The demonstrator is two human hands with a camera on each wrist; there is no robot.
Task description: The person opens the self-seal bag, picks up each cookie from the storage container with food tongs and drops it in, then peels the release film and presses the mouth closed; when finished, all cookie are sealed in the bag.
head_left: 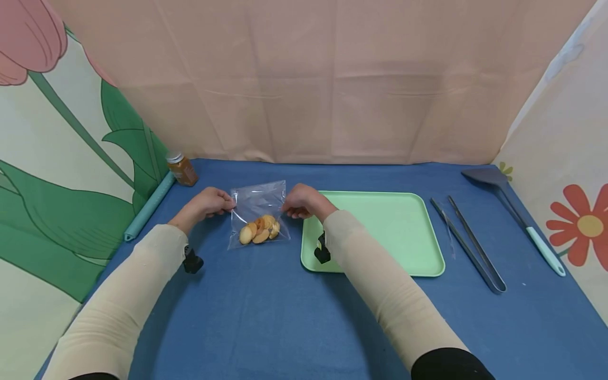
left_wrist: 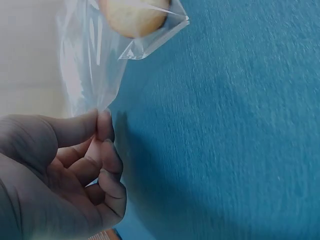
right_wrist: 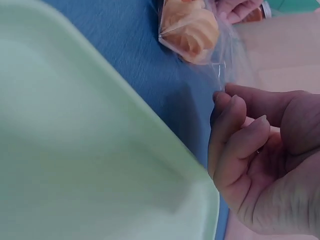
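Observation:
Between the two hands is a clear plastic bag [head_left: 254,203] with several golden cookies [head_left: 260,229] gathered in its lower part. My left hand [head_left: 212,203] pinches the bag's left edge between thumb and index finger; the left wrist view shows this pinch, with a round cookie [left_wrist: 136,17] inside the plastic above it. On the other side my right hand [head_left: 305,202] pinches the right edge, its other fingers curled. A ridged, swirled cookie [right_wrist: 189,30] shows through the plastic in the right wrist view. The right forearm passes over a light green tray [head_left: 389,232].
Metal tongs [head_left: 475,248] lie right of the tray, and a dark spatula [head_left: 503,195] with a pale handle lies farther right. At the back left a brown jar [head_left: 182,170] with a silver lid stands near a teal roll [head_left: 149,207]. A blue cloth [head_left: 266,316] covers the table.

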